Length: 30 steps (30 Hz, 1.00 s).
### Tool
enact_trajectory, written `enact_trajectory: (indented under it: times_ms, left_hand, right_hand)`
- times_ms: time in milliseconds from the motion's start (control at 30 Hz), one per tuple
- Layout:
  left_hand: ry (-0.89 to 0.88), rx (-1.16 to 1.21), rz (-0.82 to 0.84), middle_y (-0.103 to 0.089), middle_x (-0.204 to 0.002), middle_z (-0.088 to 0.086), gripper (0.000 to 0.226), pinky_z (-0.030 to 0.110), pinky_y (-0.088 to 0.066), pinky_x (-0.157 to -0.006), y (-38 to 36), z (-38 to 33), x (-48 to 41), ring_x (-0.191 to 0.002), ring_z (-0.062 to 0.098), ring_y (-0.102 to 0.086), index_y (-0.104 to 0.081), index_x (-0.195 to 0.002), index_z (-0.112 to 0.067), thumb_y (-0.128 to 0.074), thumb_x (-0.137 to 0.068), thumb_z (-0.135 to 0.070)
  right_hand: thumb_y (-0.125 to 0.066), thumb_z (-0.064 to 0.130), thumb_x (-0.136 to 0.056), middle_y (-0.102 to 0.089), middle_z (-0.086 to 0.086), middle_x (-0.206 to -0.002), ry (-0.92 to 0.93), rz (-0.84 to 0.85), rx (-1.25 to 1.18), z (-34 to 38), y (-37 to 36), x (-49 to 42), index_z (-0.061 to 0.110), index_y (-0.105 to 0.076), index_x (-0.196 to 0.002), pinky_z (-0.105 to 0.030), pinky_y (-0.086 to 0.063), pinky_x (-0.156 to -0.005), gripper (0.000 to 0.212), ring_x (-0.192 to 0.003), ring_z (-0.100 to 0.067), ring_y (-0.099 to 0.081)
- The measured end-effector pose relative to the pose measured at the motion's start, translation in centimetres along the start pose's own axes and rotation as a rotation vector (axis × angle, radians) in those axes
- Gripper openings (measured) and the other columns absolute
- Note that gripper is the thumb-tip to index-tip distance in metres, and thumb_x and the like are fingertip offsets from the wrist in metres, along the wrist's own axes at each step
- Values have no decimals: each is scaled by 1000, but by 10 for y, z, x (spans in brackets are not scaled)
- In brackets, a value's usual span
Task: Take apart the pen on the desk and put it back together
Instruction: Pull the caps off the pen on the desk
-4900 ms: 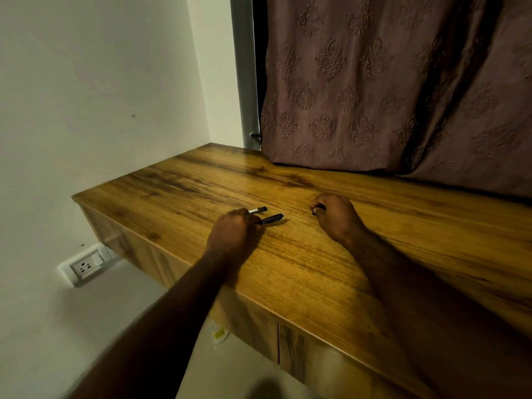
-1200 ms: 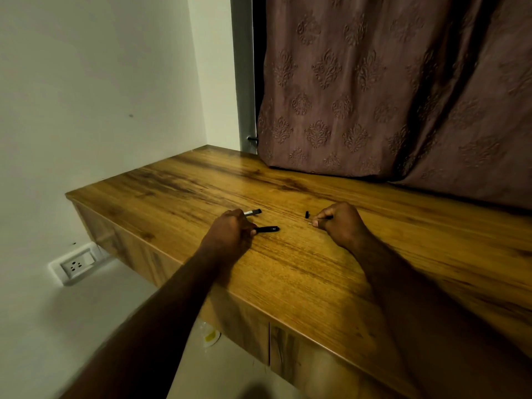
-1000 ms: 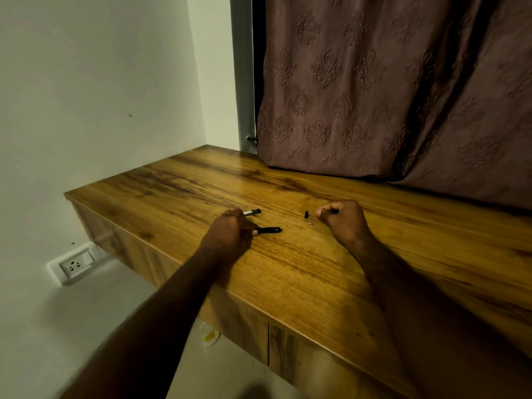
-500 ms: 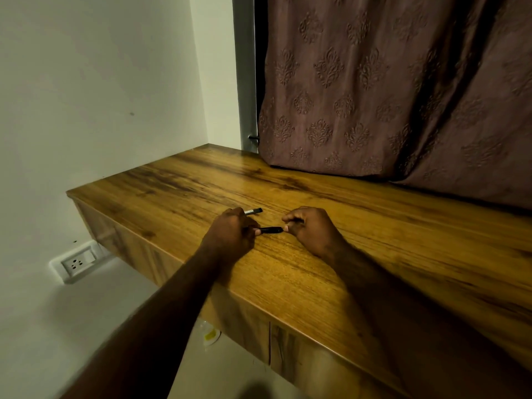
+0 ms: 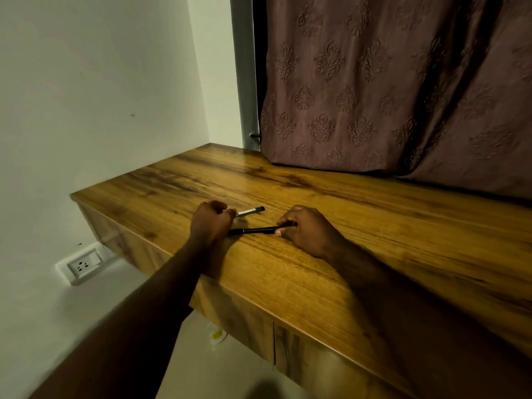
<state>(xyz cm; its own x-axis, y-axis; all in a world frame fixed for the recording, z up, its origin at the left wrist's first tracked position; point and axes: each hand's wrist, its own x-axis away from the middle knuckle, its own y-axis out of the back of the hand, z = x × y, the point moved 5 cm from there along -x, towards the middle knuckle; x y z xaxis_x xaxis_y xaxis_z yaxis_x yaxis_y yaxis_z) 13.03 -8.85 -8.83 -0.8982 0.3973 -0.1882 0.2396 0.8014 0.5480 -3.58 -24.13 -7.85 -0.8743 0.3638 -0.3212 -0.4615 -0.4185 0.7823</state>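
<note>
On the wooden bench, the right hand pinches the right end of the black pen barrel, which lies between the two hands. The left hand is curled round a silver pen part, which pokes out to the right, just beyond the barrel.

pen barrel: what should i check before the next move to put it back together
1. The right hand pinches the end of the black barrel: ok.
2. The left hand grips the silver part: ok.
3. Barrel kept over the desk, away from its edge: ok.
4. Barrel and silver part lined up to join: not ok, they lie apart at an angle.
5. Other pen pieces accounted for: cannot tell, the hands may hide them.
</note>
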Motion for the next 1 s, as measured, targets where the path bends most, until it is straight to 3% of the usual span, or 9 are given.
enact_trajectory:
  times_ms: [133,267,333,500,633,700,767,900,1000]
  left_hand:
    - [6,21,90,-72,-99,5,32,37,-56,-85,-1,-5,-6,-91,22,-68,-73,-102,-17,-74,-74,-32]
    - [63,54,222,-73,-78,5,12,32,-59,-69,-6,-11,-10,-70,19,-70,-74,-75,-20,-83,-69,-16]
    - [41,15,198,-70,-71,1,13,28,-57,-65,-8,-13,-11,-67,15,-66,-72,-71,-19,-84,-69,-14]
    - [-87,-67,188,-70,-72,3,13,25,-50,-70,-8,-11,-19,-64,11,-62,-76,-83,-13,-81,-75,-23]
    - [-164,-14,15,-71,-73,9,13,23,-44,-62,2,-12,-12,-63,8,-63,-75,-84,-5,-74,-82,-18]
    - [-197,64,-129,-71,-84,10,14,23,-46,-64,8,-12,-4,-76,17,-65,-72,-89,-6,-71,-84,-19]
    - [-262,166,-218,-69,-89,6,10,32,-53,-72,13,-21,15,-82,20,-63,-70,-92,-11,-69,-86,-19]
    - [-482,62,-194,-62,-94,3,8,35,-48,-77,-2,-49,60,-89,19,-56,-68,-96,-14,-65,-89,-18]
    - [-615,-45,-112,-62,-94,5,9,34,-41,-77,-14,-61,79,-91,22,-52,-68,-96,-12,-63,-90,-16]
  right_hand:
    - [-69,24,-85,-61,3,-97,15,-8,6,-1,-2,-4,19,-74,-101,-37,-49,-83,17,-93,-17,-57]
    - [-69,20,-86,-58,1,-95,7,-8,-30,-2,0,-7,15,-74,-103,-31,-45,-79,18,-94,-18,-55]
    - [-70,19,-86,-57,2,-96,4,-4,-46,-3,0,-6,13,-71,-109,-28,-43,-78,24,-94,-16,-55]
    - [-71,26,-84,-59,3,-102,-21,-29,-95,-4,2,-5,16,-62,-124,-26,-45,-78,42,-90,-10,-54]
    - [-66,32,-88,-60,1,-105,27,-92,-45,0,5,0,17,-61,-123,-31,-50,-82,38,-95,-13,-57]
    - [-62,30,-91,-62,0,-105,78,-141,-14,2,3,2,16,-63,-118,-33,-50,-81,31,-96,-14,-59]
    - [-59,26,-93,-66,-2,-100,107,-233,-35,7,9,5,13,-67,-108,-34,-50,-78,21,-91,-16,-60]
    - [-58,29,-94,-66,-6,-73,-23,-385,-352,7,21,10,7,-66,-80,-30,-46,-63,27,-67,-16,-60]
    - [-55,30,-96,-55,-3,-54,-170,-373,-645,10,18,17,6,-61,-71,-23,-38,-46,35,-45,-10,-47]
